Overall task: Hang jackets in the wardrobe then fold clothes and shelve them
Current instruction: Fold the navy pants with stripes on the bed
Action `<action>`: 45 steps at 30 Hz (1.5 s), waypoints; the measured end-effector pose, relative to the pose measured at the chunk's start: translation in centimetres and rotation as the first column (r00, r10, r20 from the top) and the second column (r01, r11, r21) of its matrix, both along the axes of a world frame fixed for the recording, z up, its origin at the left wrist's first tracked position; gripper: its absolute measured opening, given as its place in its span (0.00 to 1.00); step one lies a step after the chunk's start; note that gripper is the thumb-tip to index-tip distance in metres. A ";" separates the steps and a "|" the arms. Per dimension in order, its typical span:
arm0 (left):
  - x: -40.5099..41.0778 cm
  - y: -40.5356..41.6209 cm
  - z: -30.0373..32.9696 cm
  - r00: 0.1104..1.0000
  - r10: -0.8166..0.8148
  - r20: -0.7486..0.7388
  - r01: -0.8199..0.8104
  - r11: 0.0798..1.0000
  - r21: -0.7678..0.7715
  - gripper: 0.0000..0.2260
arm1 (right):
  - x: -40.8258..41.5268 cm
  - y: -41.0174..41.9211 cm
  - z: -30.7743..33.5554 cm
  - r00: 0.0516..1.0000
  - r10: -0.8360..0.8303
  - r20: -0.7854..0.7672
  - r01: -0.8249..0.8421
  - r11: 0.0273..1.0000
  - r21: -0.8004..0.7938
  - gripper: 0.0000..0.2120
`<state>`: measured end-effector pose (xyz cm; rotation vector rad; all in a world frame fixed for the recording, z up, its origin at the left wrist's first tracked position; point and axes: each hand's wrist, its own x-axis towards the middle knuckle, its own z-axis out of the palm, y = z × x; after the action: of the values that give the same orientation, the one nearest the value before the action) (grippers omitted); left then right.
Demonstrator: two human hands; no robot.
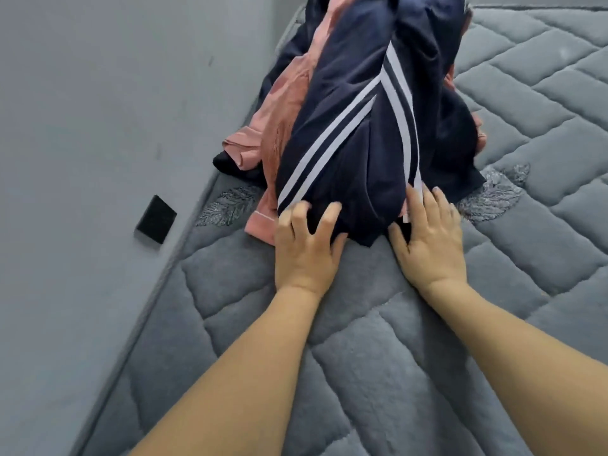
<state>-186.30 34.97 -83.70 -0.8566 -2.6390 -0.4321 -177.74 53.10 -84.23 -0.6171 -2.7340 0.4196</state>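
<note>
A navy garment with white stripes (362, 120) lies heaped on a grey quilted mattress (378, 357), on top of a pink garment (279, 126). My left hand (306, 248) rests on the navy garment's near edge, fingers spread and curled into the cloth. My right hand (427, 238) lies flat on the near right edge, fingers over a white stripe and thumb under a fold. Neither hand has closed around the fabric.
A grey wall (115, 126) runs along the mattress's left edge. A small black rectangular object (156, 218) sits against the wall near the mattress edge. Another dark cloth (227, 164) pokes out under the pink garment.
</note>
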 end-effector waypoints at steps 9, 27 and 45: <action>-0.1 0.1 -3.0 0.991 -0.023 -0.129 0.032 0.997 0.067 0.20 | 0.0 0.0 -0.1 0.999 -0.011 0.036 0.011 1.000 0.001 0.30; 2.6 0.6 -0.1 0.929 -0.025 -0.370 -0.066 0.970 -0.233 0.14 | 1.6 -0.1 0.6 0.968 0.008 -0.252 -0.026 0.997 -0.068 0.11; 40.4 -6.1 5.7 0.835 0.088 0.543 0.234 0.837 -0.495 0.11 | 40.3 -5.2 6.9 0.567 0.215 0.795 0.017 0.962 -0.273 0.12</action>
<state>-145.89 28.90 -78.00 -1.1455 -3.3580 0.1125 -137.42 47.94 -77.36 -0.9044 -3.6750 0.6425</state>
